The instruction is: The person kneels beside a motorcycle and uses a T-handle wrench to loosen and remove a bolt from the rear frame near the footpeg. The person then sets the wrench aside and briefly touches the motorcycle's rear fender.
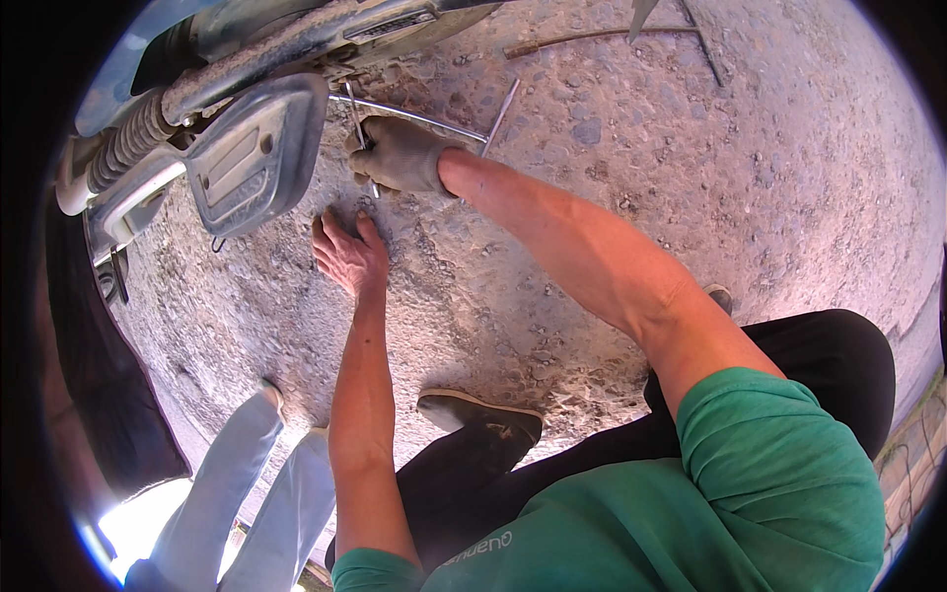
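My right hand, in a grey-brown work glove, is closed round a thin metal rod whose ends stick out above and below the fingers. A silver T-handle wrench runs past the top of that glove, its crossbar lying to the right near the wrist. Whether the rod and the wrench touch is hidden by the glove. Bare and just below it, my left hand hovers over or rests on the gravel, fingers curved and apart, nothing visible in them. Left of both hands is a dusty grey plastic vehicle part.
A ribbed black boot and a dusty tube belong to the vehicle at upper left. A rusty metal bar lies on rough gravel ground at the top. Another person's light-blue trouser legs stand at lower left. My shoe is below the hands.
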A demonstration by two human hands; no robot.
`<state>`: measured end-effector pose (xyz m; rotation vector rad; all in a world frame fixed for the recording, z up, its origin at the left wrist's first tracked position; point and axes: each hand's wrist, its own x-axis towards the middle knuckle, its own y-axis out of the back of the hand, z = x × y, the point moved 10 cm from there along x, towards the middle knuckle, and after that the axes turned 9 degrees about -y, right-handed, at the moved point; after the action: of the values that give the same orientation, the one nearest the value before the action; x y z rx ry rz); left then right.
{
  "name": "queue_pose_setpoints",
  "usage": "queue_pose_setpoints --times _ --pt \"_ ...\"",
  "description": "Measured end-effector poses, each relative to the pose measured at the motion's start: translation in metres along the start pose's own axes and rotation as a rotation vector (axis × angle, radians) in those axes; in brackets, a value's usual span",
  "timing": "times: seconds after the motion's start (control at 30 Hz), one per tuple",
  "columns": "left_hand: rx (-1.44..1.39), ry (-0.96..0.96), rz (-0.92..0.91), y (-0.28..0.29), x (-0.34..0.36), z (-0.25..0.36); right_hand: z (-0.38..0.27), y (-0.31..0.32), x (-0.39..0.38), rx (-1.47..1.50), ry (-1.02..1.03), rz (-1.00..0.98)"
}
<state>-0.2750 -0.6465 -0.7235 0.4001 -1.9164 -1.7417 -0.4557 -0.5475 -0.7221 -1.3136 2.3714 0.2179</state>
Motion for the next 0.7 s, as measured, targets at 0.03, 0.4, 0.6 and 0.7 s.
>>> queue_pose_setpoints --times 0.03,0.4,0.6,0.7 --pt "-0.002 -0.001 0.004 0.0 0.0 0.0 -0.002 0.001 -0.001 0.009 0.001 0.002" --pt "0.009 -0.013 0.014 0.002 -0.001 0.002 -0.053 0.005 -0.014 1.197 -0.265 -0.501" --pt "0.005 -0.02 0.004 0.001 0.001 0.002 -0.048 0.013 -0.03 1.121 -0.377 -0.534" --pt "0.009 -0.027 0.007 0.001 0.0 0.003 -0.039 0.011 -0.04 0.907 -0.35 -0.5"
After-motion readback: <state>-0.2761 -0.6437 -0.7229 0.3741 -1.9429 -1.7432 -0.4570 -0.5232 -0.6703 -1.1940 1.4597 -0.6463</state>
